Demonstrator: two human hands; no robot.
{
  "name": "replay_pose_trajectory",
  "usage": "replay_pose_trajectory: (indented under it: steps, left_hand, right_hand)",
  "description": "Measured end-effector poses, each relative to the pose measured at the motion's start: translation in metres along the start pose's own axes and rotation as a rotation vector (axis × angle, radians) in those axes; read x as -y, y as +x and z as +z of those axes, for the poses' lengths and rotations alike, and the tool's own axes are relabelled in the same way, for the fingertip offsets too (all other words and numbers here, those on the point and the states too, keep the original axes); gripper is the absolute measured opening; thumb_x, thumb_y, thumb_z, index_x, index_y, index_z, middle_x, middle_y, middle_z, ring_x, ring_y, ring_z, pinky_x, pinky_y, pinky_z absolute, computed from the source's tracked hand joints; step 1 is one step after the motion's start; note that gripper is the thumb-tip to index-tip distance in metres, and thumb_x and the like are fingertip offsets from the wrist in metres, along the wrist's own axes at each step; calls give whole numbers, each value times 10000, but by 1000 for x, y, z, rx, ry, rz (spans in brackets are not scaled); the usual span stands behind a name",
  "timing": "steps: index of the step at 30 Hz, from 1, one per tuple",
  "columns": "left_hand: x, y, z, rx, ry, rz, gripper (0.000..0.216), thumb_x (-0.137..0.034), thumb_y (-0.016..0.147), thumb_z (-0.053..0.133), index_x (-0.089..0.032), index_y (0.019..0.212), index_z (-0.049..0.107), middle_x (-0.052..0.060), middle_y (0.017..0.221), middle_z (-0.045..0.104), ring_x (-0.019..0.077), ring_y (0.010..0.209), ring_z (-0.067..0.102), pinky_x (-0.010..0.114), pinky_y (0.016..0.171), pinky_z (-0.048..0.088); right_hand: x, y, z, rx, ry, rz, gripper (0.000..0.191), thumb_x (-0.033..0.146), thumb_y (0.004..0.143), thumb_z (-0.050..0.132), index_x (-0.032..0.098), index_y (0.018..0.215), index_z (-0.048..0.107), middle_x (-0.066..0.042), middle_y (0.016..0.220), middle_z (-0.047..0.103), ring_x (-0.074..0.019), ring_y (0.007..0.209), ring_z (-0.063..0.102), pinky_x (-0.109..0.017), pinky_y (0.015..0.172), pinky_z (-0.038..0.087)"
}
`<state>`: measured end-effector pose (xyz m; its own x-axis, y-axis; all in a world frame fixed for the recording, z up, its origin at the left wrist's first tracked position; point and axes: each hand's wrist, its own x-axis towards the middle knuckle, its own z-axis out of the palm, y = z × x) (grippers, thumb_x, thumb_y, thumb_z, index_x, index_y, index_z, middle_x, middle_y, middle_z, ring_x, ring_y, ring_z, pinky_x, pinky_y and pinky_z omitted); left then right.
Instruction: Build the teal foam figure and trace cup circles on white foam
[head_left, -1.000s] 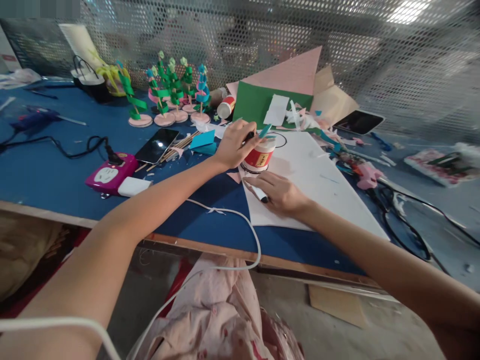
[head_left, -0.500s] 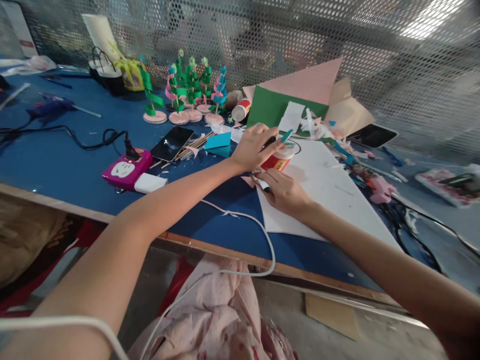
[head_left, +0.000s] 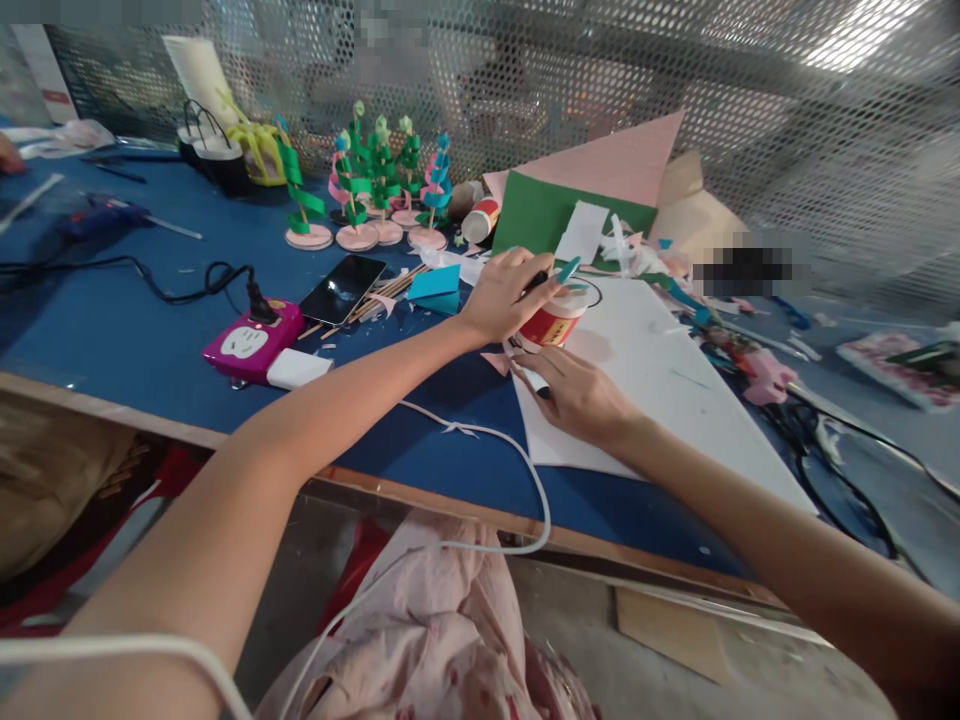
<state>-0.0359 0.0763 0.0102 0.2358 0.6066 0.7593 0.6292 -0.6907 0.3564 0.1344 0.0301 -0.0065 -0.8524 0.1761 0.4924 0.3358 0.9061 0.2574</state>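
A red and white paper cup [head_left: 553,322] stands on a white sheet [head_left: 637,370]. My left hand [head_left: 506,295] is closed around the cup's upper left side, with a small black piece and a teal piece showing by its fingers. I cannot make out what those two are. In my right hand [head_left: 581,395] is a white marker [head_left: 534,380] with a black end, held low against the near side of the cup. The marker's tip is mostly hidden by the fingers and the cup. A black curved line shows on the sheet just right of the cup.
Green, pink and blue paper-spiral trees [head_left: 382,190] stand at the back. Left of my hands are a phone [head_left: 343,288], wooden sticks, folded blue paper [head_left: 435,288] and a magenta power socket [head_left: 255,340]. A white cable [head_left: 517,440] crosses the table's front edge. Scraps lie right.
My right hand and the marker have shifted slightly down and right along the cup's near side. My left hand stays on the cup. A bit of another person's hand appears at the far left edge.
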Motion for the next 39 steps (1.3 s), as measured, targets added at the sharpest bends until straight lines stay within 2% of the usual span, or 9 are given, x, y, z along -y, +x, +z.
replay_pose_trajectory:
  steps: [7,14,18,20,25,28,31,34,39]
  left_hand:
    - [0,-1,-1,-14,-30,12,273,-380,912,352,-188,786,499,59,761,531,203,817,538,362,782,433]
    - [-2,-2,-1,-15,-83,-33,250,-377,903,382,-205,749,481,51,744,519,200,787,548,369,758,439]
    - [1,-3,-2,-16,-124,-50,232,-387,888,423,-211,745,473,52,776,545,204,814,573,374,765,444]
    - [1,-4,-2,2,-177,-63,239,-402,874,452,-212,730,441,49,775,568,205,822,590,368,748,452]
    - [-3,-14,8,67,-360,-67,354,-472,776,593,-191,894,414,99,985,642,230,1024,603,374,815,485]
    - [0,-17,15,-64,-300,-110,475,-490,733,634,-189,1011,393,134,1108,598,244,1105,569,412,888,478]
    - [16,-17,16,-277,-166,-228,487,-464,774,597,-212,1110,351,137,1185,534,245,1156,529,435,948,451]
    - [32,-15,10,-381,-25,-344,568,-424,803,571,-203,1232,272,166,1308,433,264,1290,400,450,1069,338]
    - [25,-17,0,-367,250,-265,494,-409,844,496,-140,1214,310,233,1363,368,289,1342,311,486,1070,304]
  right_hand:
    - [-2,-16,-13,12,22,0,317,64,770,452,143,1070,521,-119,867,651,-226,811,632,-339,678,543]
    - [-8,-23,-21,-286,19,165,172,119,816,519,200,961,566,-57,719,657,-167,616,615,-277,564,507]
    - [-3,-15,-25,-180,128,-7,241,126,809,506,203,1023,588,-63,749,663,-168,661,620,-286,595,518]
    - [-2,-13,-25,-245,150,-24,209,120,793,521,207,961,606,-52,708,652,-157,621,608,-273,551,505]
    - [-16,-18,-21,-822,494,326,117,235,788,567,212,678,598,10,516,542,-106,404,487,-238,368,374]
    - [-28,-21,-15,-993,867,684,171,365,722,626,206,660,641,9,525,564,-98,337,446,-227,276,256]
    - [-39,-22,-11,-1030,1132,913,180,377,646,643,197,641,647,8,512,578,-95,328,441,-221,265,243]
    - [-49,-22,-11,-996,1353,1003,204,374,647,600,183,576,597,26,437,511,-66,298,368,-213,295,259]
    - [-60,-23,-15,-738,1575,974,186,378,656,622,213,727,574,65,445,398,-76,372,366,-205,351,242]
